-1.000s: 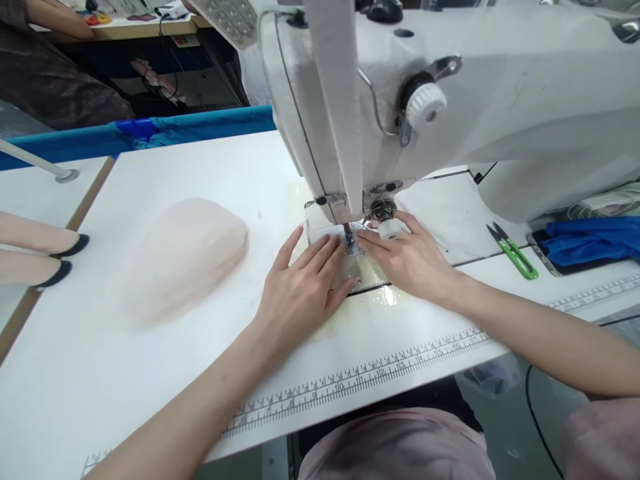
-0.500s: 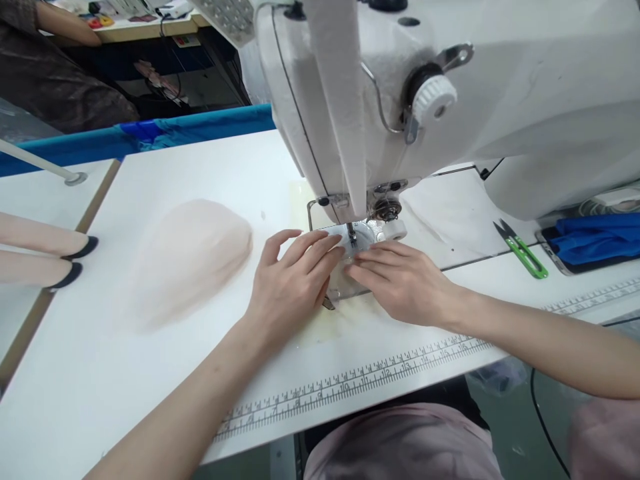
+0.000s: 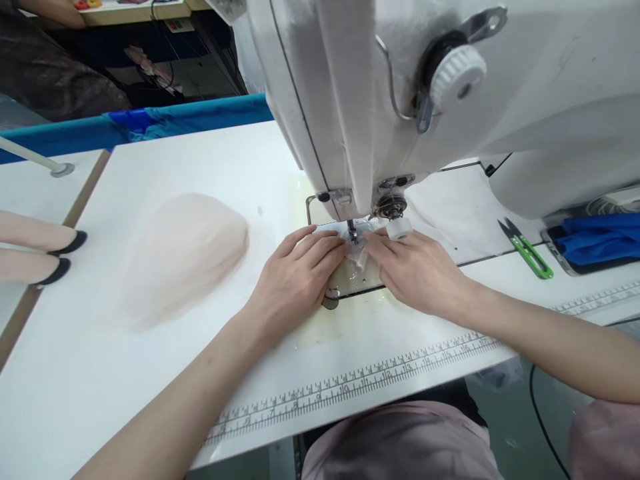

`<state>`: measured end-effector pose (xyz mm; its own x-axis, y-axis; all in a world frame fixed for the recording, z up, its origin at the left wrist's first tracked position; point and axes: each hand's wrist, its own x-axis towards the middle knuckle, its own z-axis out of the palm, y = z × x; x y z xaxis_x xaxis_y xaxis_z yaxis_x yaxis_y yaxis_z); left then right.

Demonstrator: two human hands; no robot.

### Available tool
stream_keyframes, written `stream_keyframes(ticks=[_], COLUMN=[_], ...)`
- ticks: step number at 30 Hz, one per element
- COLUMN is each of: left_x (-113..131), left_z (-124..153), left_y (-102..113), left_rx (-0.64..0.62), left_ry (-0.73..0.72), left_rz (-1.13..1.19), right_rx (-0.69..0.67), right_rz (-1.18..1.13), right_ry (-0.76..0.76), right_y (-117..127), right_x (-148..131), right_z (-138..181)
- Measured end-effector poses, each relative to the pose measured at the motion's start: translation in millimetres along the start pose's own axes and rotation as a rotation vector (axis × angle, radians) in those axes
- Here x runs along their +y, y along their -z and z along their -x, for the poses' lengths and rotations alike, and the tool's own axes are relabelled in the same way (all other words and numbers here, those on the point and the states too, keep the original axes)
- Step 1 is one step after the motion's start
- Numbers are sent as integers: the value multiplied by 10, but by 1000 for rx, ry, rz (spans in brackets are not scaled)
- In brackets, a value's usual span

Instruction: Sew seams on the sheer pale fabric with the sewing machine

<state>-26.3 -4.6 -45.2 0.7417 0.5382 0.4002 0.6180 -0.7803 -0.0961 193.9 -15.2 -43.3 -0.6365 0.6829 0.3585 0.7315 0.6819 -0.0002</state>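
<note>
Had a sheer piece at the presser foot. Laid left grip flat, fingers extended, at the foot's left, apparently for steadying. Set right grip at its right, unclear if pinching. Had green snips farther right, presumably for reach.

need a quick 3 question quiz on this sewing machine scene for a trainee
1. True or false: the left hand and right hand are on opposite sides of the presser foot.
2. What colour are the snips' handles? a) red b) green c) yellow
3. Fill in: the printed ruler runs along the table's ____ edge, closest to the person.

Key: 1 true; 2 b; 3 near.
</note>
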Motion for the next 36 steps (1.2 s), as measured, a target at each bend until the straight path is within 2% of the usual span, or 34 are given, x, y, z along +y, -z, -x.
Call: stream_keyframes(ticks=[6,9,21,36], left_x=[55,84,118,122], left_z=[-28,-30,1,-13], left_y=[-20,-5,32,44], left_rx=[-2,15,-82,-87], left_ry=[39,38,-2,15], left_rz=[-18,-53,-156,-125], right_rx=[29,3,-56,-27], right_rz=[34,28,105,113], right_ry=[16,3,-26,-18], right_y=[14,-7,-14,-14], right_x=[46,78,109,114], right_z=[-26,-35,-53,-40])
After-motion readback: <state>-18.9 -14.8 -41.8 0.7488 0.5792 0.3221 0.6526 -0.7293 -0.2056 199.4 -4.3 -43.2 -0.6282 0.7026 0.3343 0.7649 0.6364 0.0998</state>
